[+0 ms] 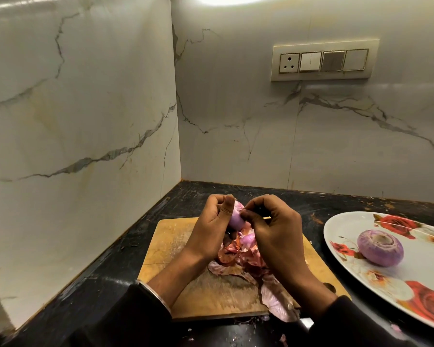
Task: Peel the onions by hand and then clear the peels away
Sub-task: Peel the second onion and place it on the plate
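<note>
Left grip (212, 229) cups the onion (236, 216) above the peels (238, 256); right grip (273, 229) pinches its skin.

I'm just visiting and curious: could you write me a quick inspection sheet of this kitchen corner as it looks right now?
Surface: dark countertop with a wooden cutting board on it.
Job's things: left hand holds a partly peeled onion; a peeled onion lies on the floral plate.
Clutter: onion peels piled on the board, some spilling over its near edge.
Grip: right hand pinches skin at the held onion.
Cables: nothing seen.
Surroundings: marble-look walls, switch panel.
</note>
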A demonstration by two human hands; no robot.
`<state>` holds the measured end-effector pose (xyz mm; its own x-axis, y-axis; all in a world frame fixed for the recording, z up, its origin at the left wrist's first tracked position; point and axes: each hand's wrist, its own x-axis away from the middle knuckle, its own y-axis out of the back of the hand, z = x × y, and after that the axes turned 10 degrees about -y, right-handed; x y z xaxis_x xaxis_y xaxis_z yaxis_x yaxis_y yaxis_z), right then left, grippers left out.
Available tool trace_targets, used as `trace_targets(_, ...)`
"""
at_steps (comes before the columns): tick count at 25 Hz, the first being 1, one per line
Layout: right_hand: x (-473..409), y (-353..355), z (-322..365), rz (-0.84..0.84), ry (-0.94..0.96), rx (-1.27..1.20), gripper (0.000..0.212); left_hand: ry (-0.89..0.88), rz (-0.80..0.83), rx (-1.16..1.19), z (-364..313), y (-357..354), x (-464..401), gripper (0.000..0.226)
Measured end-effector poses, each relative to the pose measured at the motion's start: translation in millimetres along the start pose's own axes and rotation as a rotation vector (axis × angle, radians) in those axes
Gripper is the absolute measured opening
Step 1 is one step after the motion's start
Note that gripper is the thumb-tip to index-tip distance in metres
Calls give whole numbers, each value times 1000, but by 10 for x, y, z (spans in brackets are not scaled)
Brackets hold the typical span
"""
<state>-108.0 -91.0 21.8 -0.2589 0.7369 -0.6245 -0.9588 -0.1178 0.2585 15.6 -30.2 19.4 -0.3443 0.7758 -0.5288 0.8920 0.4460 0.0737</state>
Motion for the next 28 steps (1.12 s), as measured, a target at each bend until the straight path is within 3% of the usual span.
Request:
trace_targets(5,-32,-35,-33,99,-98,-43,25,7,32,29,1,-7,2,47)
trace_targets(10,0,-60,3,116,-16,-84,27,78,53,84,-44,-8,9,57)
trace_targets(16,-17,-16,-24,96,-52,-182,21,222,-162,323,-21,56,-85,56)
trace_targets(19,-59,38,-137,64,-120,-90,28,217,-196,327,7,88,-101,56)
trace_targets(22,-63,45,-165,170,-144,92,34,239,-219,295,24,84,-110,51)
trace_targets(26,-54,58,-100,155,-112,40,18,189,-235,274,39,90,-118,40)
trace_targets(28,-51,56,-65,166,-111,36,36,191,-197,267,43,88,-112,41)
